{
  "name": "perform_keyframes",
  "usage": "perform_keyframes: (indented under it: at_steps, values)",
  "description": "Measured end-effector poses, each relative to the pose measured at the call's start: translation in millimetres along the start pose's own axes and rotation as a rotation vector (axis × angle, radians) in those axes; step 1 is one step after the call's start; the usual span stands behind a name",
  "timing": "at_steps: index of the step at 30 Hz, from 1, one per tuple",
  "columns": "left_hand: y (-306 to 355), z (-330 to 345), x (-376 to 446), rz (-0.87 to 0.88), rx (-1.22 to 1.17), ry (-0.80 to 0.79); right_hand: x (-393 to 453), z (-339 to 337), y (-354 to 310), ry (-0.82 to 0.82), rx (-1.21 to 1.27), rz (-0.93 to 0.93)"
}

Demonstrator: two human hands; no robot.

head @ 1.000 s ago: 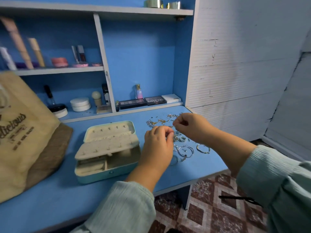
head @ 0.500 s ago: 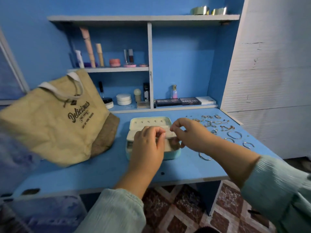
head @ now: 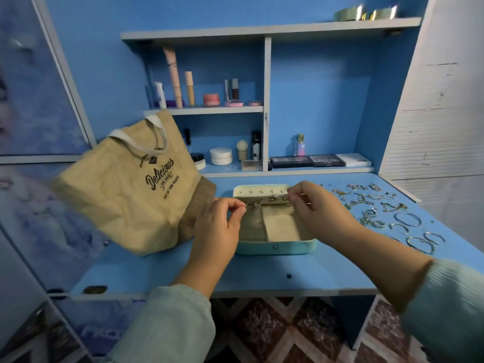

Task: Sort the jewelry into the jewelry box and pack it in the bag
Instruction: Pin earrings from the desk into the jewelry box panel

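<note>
Now, my fingers: on the left hand (head: 217, 224) the thumb and first finger are pinched shut on a thin pin or post – I think it is part of an earring, but it is too small to be sure. The other fingers are curled in.
Right hand (head: 314, 205): its fingertips are pinched together too, up by the earring strip. I cannot tell what is in them.
The little piece: a small shiny earring (head: 258, 203) sits on the holed strip, just beside my left fingertips.
How I would do it well: hold the hands still, line the post up with one hole, push it in straight and slow, and let go only when it sits tight. A tiny piece could drop into the trays below.
Jewelry box (head: 275, 246): open, in the middle of the desk, between my two hands. Two pale trays show inside.
Loose jewelry (head: 387, 213): hoops, rings and chains lie spread on the desk to the right, well apart from the box – lots left to sort.
Bag (head: 125, 184): tan, with "Delicious" on it, leaning on the left, near the box.
Desk (head: 262, 273): flat and blue.
Room: blue shelves behind hold make-up bottles, jars and palettes; the floor below has brown diamond tiles.
</note>
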State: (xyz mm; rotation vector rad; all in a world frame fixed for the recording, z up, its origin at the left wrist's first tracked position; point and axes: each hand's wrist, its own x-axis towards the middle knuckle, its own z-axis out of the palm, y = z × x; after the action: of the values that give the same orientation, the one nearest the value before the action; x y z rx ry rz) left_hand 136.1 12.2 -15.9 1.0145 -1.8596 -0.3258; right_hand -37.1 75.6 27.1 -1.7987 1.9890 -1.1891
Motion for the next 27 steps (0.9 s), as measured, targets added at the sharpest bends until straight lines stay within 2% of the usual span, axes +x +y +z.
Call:
perform_keyframes:
  at_steps: [18,27]
  values:
    - [-35.1,23.3,67.7,-0.028,0.14,-0.097,67.5,25.9,2.6,0.07,-0.072,-0.026]
    - [-50.8,36.7,72.5,-0.034,0.1,-0.007,79.5,35.4,7.7,0.058,-0.167,-0.007]
